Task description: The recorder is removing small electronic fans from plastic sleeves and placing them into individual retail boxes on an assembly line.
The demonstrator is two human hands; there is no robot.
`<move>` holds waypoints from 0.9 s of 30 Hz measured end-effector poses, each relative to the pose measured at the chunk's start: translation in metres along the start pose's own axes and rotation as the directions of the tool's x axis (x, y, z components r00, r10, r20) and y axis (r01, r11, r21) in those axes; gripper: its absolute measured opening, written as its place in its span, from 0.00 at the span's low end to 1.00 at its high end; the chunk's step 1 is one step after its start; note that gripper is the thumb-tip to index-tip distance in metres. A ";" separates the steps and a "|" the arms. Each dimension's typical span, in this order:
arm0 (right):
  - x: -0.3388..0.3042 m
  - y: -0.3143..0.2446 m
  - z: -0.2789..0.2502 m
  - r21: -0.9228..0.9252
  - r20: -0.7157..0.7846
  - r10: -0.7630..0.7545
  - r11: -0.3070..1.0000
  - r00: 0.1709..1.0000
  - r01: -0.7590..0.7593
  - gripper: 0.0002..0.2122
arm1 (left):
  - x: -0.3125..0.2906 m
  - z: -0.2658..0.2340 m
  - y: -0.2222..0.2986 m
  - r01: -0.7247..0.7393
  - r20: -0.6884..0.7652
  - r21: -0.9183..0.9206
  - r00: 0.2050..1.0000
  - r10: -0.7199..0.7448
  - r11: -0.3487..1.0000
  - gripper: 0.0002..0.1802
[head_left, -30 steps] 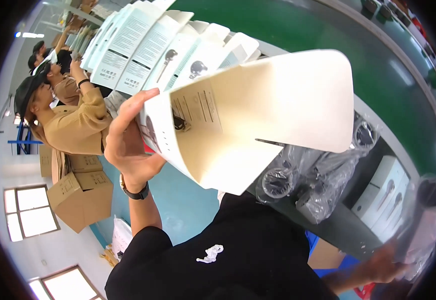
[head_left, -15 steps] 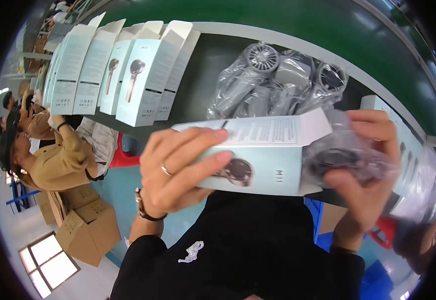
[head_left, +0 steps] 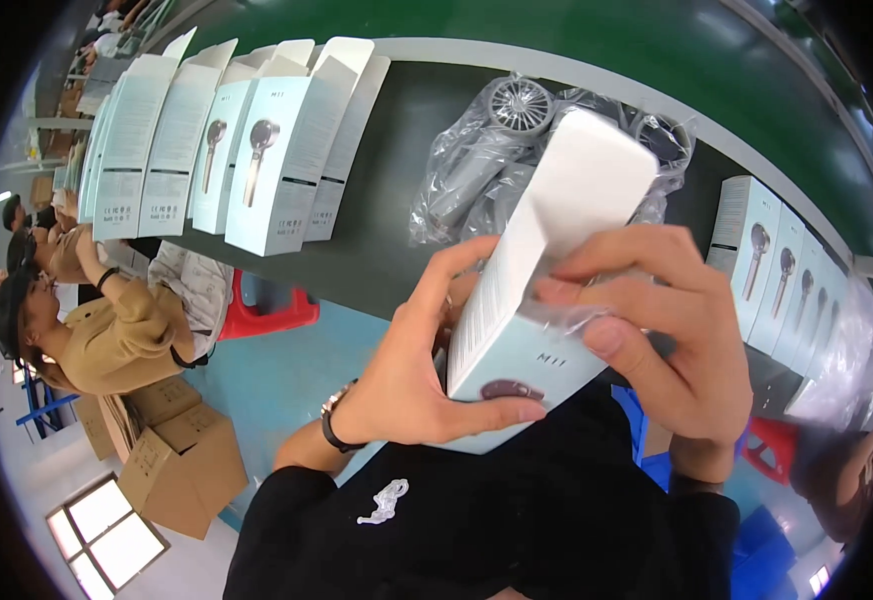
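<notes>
The left hand (head_left: 412,385) has its grip clamped around the pale-blue rectangular cardboard box (head_left: 549,376) at frame centre, long axis foreshortened, open end toward the upper right. The right hand (head_left: 665,340) is nearer that mouth, its fingers at clear crinkled plastic film (head_left: 569,319); whether they pinch it, I cannot tell.

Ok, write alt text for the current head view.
A person's left hand holds a pale blue box while the right hand is at its open end, touching clear plastic. Beyond it, on a dark table, lie plastic-wrapped handheld fans, with rows of similar boxes to either side. A co-worker in a tan top is at left.
</notes>
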State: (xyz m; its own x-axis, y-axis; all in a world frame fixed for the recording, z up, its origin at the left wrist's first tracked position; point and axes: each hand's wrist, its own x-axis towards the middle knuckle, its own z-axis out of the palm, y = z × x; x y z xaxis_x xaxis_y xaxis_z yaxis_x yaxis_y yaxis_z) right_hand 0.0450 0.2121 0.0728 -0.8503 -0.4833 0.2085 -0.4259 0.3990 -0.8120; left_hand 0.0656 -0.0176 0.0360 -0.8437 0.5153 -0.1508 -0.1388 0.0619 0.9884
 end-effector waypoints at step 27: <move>-0.031 0.033 0.073 0.641 -0.510 0.305 0.758 0.804 0.119 0.40 | 0.038 0.013 -0.027 -0.004 0.142 -0.081 0.990 0.015 0.997 0.26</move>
State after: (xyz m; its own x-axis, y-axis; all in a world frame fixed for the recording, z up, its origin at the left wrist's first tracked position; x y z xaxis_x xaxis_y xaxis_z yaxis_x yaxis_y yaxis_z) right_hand 0.0798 0.1834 0.0000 -0.9714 0.1307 0.1980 -0.2259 -0.2542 -0.9404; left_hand 0.0447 0.0115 0.0034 -0.7634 0.6323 -0.1315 -0.1773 -0.0094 0.9841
